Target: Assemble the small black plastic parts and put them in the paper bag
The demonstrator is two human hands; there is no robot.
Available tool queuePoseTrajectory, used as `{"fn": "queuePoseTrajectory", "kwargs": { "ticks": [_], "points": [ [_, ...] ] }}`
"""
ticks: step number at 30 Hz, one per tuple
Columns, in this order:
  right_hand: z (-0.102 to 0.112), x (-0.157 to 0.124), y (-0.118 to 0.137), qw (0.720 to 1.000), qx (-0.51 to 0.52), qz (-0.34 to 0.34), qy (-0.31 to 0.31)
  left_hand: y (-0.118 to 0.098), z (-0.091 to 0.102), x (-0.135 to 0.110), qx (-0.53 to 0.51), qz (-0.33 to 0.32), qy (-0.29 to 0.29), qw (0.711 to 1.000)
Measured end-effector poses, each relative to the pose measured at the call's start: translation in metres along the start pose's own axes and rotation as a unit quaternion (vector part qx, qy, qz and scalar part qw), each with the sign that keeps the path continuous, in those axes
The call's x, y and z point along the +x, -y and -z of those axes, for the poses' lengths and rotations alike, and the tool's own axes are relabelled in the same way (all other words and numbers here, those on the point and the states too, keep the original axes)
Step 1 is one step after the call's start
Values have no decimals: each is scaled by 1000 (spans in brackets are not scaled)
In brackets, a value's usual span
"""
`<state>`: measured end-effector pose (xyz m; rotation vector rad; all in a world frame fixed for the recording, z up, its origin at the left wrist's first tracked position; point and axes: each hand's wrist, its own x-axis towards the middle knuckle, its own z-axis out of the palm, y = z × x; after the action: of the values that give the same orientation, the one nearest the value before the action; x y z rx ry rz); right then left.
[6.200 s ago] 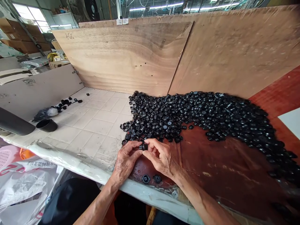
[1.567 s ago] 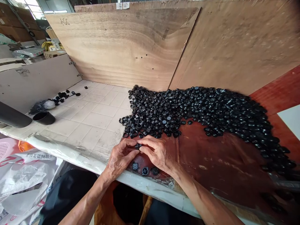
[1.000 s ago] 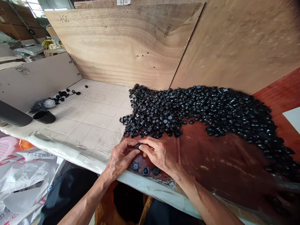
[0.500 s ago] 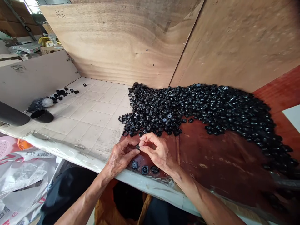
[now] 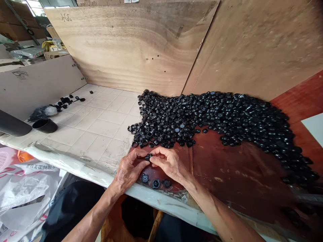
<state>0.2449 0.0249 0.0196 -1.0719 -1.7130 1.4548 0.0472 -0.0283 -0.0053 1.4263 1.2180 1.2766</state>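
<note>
Just below the frame's centre, you pinch a small black part [image 5: 148, 157] in the closed fingers of your left hand [image 5: 127, 168] and right hand [image 5: 169, 163], both touching it, its long axis too covered to read.

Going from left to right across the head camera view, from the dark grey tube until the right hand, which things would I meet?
Dark grey tube → short black open cylinder → left hand → small black part at the fingertips of both hands → right hand.
</note>
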Motion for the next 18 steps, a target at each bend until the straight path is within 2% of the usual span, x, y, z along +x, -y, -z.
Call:
{"fn": "queuePoseTrajectory", "kwargs": {
  "ticks": [4,6,9,14,18],
  "points": [
    [-1,1,-6,980,-74,180,-31,-1,-2,3,-89,52,13,995],
    [-1,1,-8,970,-80,227,-35,-1,-3,3,-127,68,17,989],
    [-2,1,-10,973,-100,204,-41,0,-3,3,-144,68,12,987],
    [-5,0,-10,974,-174,142,-29,4,-2,2,-68,7,-6,998],
    [-6,-1,-7,980,-140,136,-38,6,-3,2,-87,18,1,996]
  ]
}}
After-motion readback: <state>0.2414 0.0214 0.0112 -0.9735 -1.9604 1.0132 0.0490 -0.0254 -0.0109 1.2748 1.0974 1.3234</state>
